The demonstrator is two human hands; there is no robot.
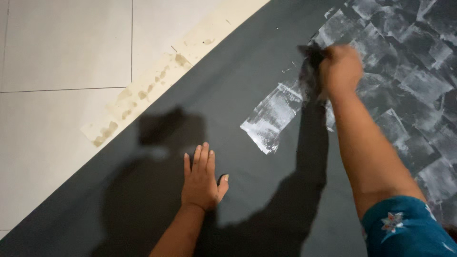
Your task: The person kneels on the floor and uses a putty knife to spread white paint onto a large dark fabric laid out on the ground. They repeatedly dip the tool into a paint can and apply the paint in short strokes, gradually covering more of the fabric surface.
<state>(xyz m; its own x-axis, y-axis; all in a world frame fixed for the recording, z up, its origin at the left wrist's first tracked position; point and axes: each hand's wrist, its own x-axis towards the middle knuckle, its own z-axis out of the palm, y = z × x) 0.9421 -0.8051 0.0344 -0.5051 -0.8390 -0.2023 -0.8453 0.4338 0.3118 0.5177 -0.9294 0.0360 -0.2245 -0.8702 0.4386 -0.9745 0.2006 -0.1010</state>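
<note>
R hand point(340, 69) grips dark brush point(309, 71), bristles left

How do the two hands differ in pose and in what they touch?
The left hand lies flat, fingers stretched, on the dark sheet; the right hand is closed around a dark applicator.
The left hand is sharp; the right hand is blurred.
The left hand rests on a bare dark part; the right hand is at the whitish strokes.
Both are bare and over the same sheet.

Flat dark grey sheet point(228, 95) lies open btw left hand point(202, 178) & right hand point(339, 70) w/ its dark rag point(310, 71) (blurred). Pale tiled floor point(62, 47) at left has nothing standing on it.
</note>
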